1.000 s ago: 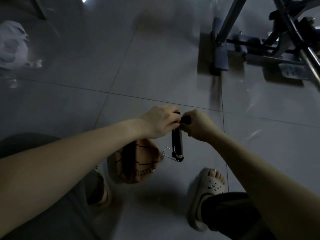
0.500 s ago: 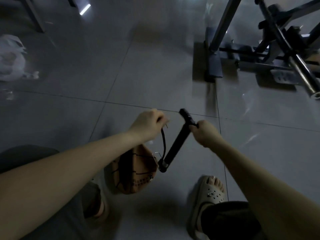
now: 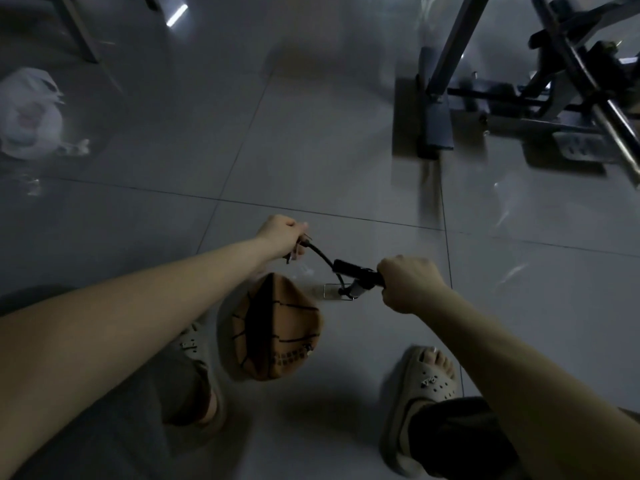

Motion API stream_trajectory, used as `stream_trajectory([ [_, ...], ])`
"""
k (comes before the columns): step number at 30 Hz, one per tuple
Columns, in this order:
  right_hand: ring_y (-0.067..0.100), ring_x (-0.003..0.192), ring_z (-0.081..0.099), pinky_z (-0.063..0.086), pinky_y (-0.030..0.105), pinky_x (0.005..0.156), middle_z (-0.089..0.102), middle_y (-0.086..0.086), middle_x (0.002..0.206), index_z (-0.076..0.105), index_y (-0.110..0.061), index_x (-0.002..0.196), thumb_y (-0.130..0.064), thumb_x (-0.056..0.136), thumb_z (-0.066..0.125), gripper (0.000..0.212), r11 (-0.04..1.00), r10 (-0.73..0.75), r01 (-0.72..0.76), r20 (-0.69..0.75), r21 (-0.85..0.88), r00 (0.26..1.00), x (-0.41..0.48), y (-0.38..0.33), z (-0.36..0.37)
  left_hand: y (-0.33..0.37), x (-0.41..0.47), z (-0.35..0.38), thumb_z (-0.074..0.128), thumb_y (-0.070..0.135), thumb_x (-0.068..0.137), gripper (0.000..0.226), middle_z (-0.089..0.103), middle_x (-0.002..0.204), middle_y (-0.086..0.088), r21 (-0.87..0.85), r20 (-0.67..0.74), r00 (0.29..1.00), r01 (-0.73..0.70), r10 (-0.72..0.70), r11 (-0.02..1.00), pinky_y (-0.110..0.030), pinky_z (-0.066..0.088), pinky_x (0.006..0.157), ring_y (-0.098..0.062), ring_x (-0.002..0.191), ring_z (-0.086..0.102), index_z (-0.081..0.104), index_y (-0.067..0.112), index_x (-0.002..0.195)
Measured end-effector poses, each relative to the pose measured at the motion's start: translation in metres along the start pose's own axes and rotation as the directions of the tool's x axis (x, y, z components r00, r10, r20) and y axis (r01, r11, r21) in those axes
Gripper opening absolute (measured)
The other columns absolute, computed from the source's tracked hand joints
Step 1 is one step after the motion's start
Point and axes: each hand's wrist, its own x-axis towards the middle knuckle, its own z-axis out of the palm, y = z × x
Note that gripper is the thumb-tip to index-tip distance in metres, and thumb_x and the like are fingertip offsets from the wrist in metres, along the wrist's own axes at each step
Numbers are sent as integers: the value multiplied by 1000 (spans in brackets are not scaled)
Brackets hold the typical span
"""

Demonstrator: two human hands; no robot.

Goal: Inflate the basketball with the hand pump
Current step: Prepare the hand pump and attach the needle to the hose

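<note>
Head view: the two hands are drawing apart. A second ago they were closed together over the top of the hand pump point(image 3: 356, 273), which was hanging upright; half a second ago it was tilting, and now it is lying almost level above the floor point(image 3: 311, 140). The right hand point(image 3: 410, 285) is holding the pump's near end in a closed fist. The left hand point(image 3: 282, 237) has moved off to the left and is pinching the free end of the hose point(image 3: 321, 255), its fingers point(image 3: 301, 233) curled tightly round the tip. The hose is arching in a loose curve between the hands, so it is being unfolded from the barrel.

The basketball point(image 3: 273, 330) is lying on the floor just below the hands, between the person's feet, sagging and creased, plainly flat. Neither hand is touching it, and the hose end is being held above it, near but apart.

For the task this is looking like preparation: the hose is coming free, but its tip is not yet in the ball. Whether a needle is fitted at the tip is too small and blurred to tell. The valve is not showing, so the ball is probably needing a turn first.
</note>
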Motion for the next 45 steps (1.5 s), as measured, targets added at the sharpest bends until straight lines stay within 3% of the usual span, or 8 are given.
stream_trajectory([
  [5, 18, 63, 52, 43, 31, 58, 48, 0, 73, 55, -16, 101, -22, 93, 58, 10, 985, 168, -167, -12, 35, 986, -4, 17, -4, 16, -8, 41, 55, 24, 104, 34, 69, 83, -13, -52, 90, 992, -82, 87, 995, -45, 58, 67, -26, 69, 66, 59, 5, 76],
  [9, 17, 54, 45, 33, 28, 50, 48, 0, 67, 51, -15, 87, -29, 98, 53, 17, 952, 296, -280, -154, 121, 943, -8, 21, -19, 30, -20, 70, 56, 22, 104, 33, 68, 72, -12, -121, 155, 973, -151, 169, 981, -30, 49, 52, -24, 60, 64, 60, 3, 77],
  [16, 22, 63, 53, 42, 32, 59, 46, -1, 66, 48, -17, 83, -24, 93, 60, 18, 983, 182, -181, -303, 33, 935, -16, 39, -56, 65, -27, 95, 52, 29, 105, 33, 68, 87, -15, -166, 136, 973, -162, 185, 973, -35, 53, 65, -21, 72, 64, 66, 0, 100],
  [21, 26, 62, 59, 56, 40, 61, 60, 5, 71, 56, -15, 82, -46, 95, 55, 33, 931, 225, -142, -224, 335, 948, -14, 45, -44, 75, -28, 82, 55, 30, 104, 26, 64, 81, -1, -400, 140, 974, -108, 177, 910, -28, 51, 64, -13, 71, 68, 65, 6, 99],
  [27, 21, 59, 55, 46, 35, 53, 60, 4, 71, 57, -15, 82, -42, 96, 55, 31, 843, 190, -118, -86, 525, 978, -3, 15, -24, 77, -24, 48, 58, 27, 101, 22, 64, 99, -17, -600, 442, 868, 96, 228, 794, -30, 57, 69, -27, 87, 70, 61, 8, 91],
  [36, 21, 63, 59, 52, 37, 55, 61, 2, 71, 55, -16, 80, -50, 83, 71, 38, 802, 162, -22, -182, 597, 970, -19, -26, -37, 92, -40, 24, 55, 32, 103, 24, 58, 82, -6, -343, 335, 942, 95, 27, 934, -21, 47, 49, -11, 59, 59, 57, 14, 87],
  [41, 20, 73, 65, 58, 45, 65, 65, 1, 83, 56, -21, 94, -61, 69, 76, 51, 628, 5, 190, -248, 755, 969, -37, -24, -65, 115, -49, -2, 56, 38, 101, 26, 54, 99, -14, -334, 269, 946, -84, 180, 939, -22, 39, 47, -9, 55, 51, 57, 18, 85],
  [45, 24, 87, 69, 60, 38, 77, 68, 8, 102, 59, -14, 113, -16, 89, 71, 27, 431, -197, 191, -114, 882, 974, -35, 13, -82, 142, -66, -29, 56, 36, 102, 27, 57, 94, -12, -303, 303, 908, -197, 290, 932, -20, 33, 47, -8, 53, 44, 56, 19, 81],
])
